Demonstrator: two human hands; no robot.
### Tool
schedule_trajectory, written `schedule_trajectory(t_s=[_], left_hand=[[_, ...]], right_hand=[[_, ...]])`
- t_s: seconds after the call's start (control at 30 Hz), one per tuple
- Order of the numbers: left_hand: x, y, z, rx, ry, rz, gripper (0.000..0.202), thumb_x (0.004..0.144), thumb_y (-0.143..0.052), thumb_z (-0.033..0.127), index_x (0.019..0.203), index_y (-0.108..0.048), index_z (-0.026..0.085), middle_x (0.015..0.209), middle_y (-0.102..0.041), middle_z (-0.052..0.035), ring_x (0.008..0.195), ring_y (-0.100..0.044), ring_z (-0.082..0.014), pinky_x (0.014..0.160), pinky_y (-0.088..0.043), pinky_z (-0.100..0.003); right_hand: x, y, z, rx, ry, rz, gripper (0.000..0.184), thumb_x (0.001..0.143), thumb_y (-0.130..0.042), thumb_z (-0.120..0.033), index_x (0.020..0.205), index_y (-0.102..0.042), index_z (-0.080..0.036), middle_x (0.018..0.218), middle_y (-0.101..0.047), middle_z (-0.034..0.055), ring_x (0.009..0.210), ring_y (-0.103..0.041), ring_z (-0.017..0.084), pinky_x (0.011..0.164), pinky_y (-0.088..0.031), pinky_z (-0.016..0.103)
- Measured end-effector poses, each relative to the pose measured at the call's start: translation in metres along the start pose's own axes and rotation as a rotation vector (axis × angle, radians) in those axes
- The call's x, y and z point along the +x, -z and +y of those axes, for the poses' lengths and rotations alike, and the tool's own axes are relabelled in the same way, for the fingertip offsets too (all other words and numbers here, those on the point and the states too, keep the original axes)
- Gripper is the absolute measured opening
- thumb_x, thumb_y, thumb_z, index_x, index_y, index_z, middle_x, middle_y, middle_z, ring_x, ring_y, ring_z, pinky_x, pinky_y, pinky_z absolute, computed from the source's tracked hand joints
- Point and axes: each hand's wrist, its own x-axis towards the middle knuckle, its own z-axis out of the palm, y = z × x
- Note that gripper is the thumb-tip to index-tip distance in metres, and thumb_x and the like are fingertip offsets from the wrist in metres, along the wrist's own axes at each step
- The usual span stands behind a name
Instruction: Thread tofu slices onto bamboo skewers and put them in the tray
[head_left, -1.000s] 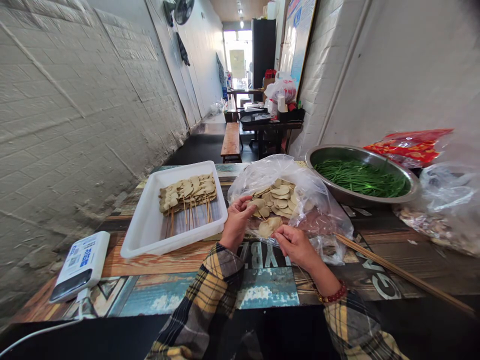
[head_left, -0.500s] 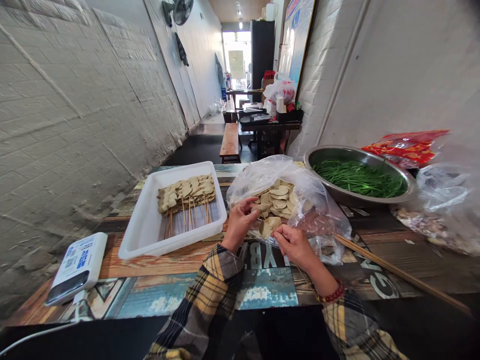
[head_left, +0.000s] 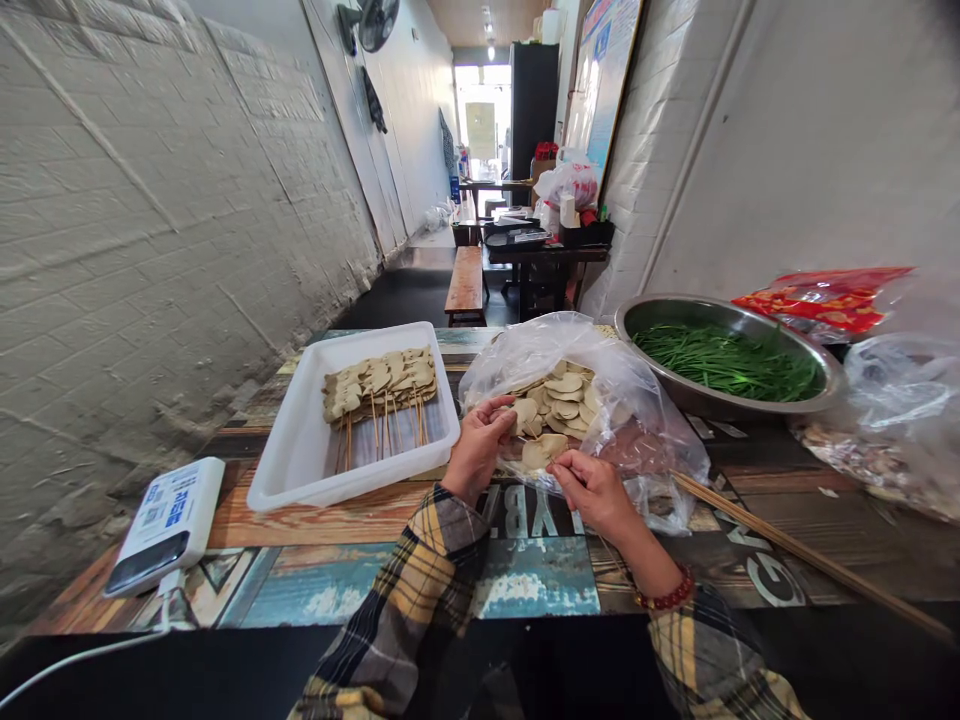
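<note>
My left hand [head_left: 480,445] pinches a tan food slice [head_left: 525,410] at the mouth of a clear plastic bag [head_left: 622,400] full of such slices. My right hand [head_left: 592,490] is closed on a thin bamboo skewer [head_left: 551,448] that carries a few slices, its tip pointing toward the left hand. Both hands sit at the bag's near edge. A white tray [head_left: 300,450] to the left holds several finished skewers [head_left: 379,385].
A steel bowl of green stalks [head_left: 724,355] stands at the back right. Loose bamboo skewers [head_left: 810,555] lie on the right of the table. More plastic bags [head_left: 892,400] sit far right. A white power bank [head_left: 169,520] with a cable lies near left. A brick wall runs along the left.
My left hand has drawn a slice from the bag toward the skewer tip. The right hand has barely shifted.
</note>
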Motion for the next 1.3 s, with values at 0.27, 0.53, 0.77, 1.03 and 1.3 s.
schedule_trajectory(t_s=[0.27,0.53,0.77,1.03,1.3], left_hand=[[0.0,0.0,0.002,0.009,0.025,-0.009,0.044,0.058,-0.082,0.028,0.095,-0.066,0.012,0.054,-0.047,0.0072,0.047,-0.035,-0.0033,0.046,-0.024,-0.019],[0.001,0.0,-0.005,0.128,-0.042,-0.041,0.043,0.063,-0.077,0.027,0.101,-0.065,0.012,0.058,-0.051,0.0054,0.051,-0.04,-0.0049,0.05,-0.027,-0.019],[0.003,0.002,-0.011,0.241,-0.118,-0.022,0.04,0.067,-0.072,0.026,0.105,-0.064,0.014,0.065,-0.058,0.0027,0.054,-0.046,-0.0073,0.052,-0.032,-0.02],[0.005,0.003,-0.011,0.314,-0.134,-0.035,0.043,0.07,-0.068,0.026,0.11,-0.061,0.012,0.069,-0.061,0.0009,0.055,-0.047,-0.0073,0.053,-0.033,-0.019],[0.006,0.005,-0.011,0.433,-0.176,-0.03,0.043,0.068,-0.066,0.024,0.109,-0.062,0.012,0.068,-0.062,0.001,0.056,-0.05,-0.0088,0.055,-0.037,-0.021]], right_hand=[[0.0,0.0,-0.002,-0.017,0.013,0.006,0.026,0.09,-0.051,-0.038,0.075,-0.063,-0.02,0.044,-0.048,-0.0063,0.043,-0.047,0.011,0.046,-0.035,0.022],[0.0,0.0,0.001,-0.015,0.019,0.004,0.024,0.091,-0.05,-0.036,0.076,-0.061,-0.02,0.044,-0.048,-0.0065,0.042,-0.047,0.012,0.048,-0.035,0.022],[0.0,0.0,-0.002,-0.013,-0.011,0.013,0.025,0.091,-0.049,-0.036,0.077,-0.062,-0.019,0.044,-0.048,-0.0062,0.043,-0.047,0.012,0.048,-0.035,0.022],[0.0,0.0,-0.001,-0.042,-0.01,0.001,0.025,0.091,-0.048,-0.034,0.077,-0.061,-0.018,0.044,-0.048,-0.0062,0.044,-0.048,0.012,0.048,-0.035,0.022],[0.0,-0.001,0.001,-0.05,-0.007,-0.015,0.026,0.092,-0.046,-0.035,0.077,-0.061,-0.018,0.044,-0.047,-0.0062,0.043,-0.047,0.011,0.047,-0.034,0.022]])
